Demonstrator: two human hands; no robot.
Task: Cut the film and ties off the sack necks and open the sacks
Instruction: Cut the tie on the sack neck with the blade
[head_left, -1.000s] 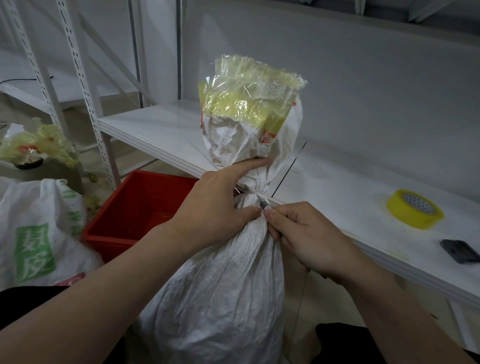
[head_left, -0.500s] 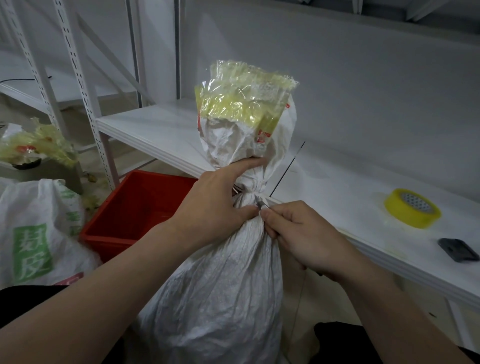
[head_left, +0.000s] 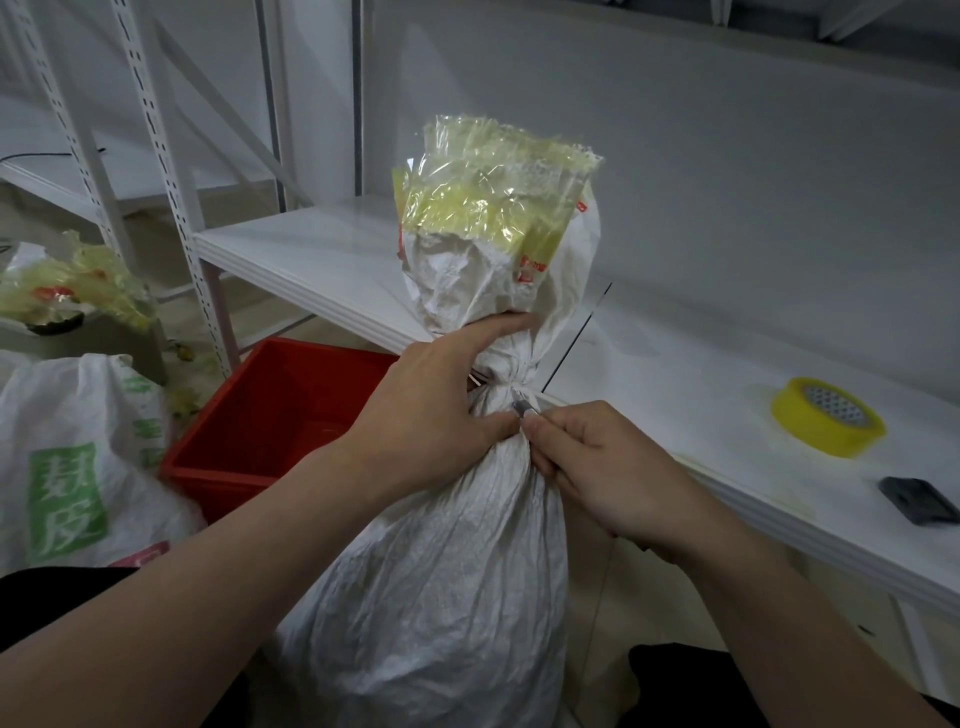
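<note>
White sack (head_left: 441, 597) stands upright against the shelf's (head_left: 753, 499) front edge, yellowish film (head_left: 493, 197) over its top, L hand (head_left: 431, 410) gripping the neck, R hand (head_left: 608, 478) touching it, pinching a small knife (head_left: 521, 408) w/ tip at the tie (head_left: 511, 387), tape roll (head_left: 826, 418) near the shelf's right end.

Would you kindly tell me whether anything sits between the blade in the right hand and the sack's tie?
Nothing visible: the blade tip reaches the tie on the sack neck. The left hand grips just beside it.
</note>
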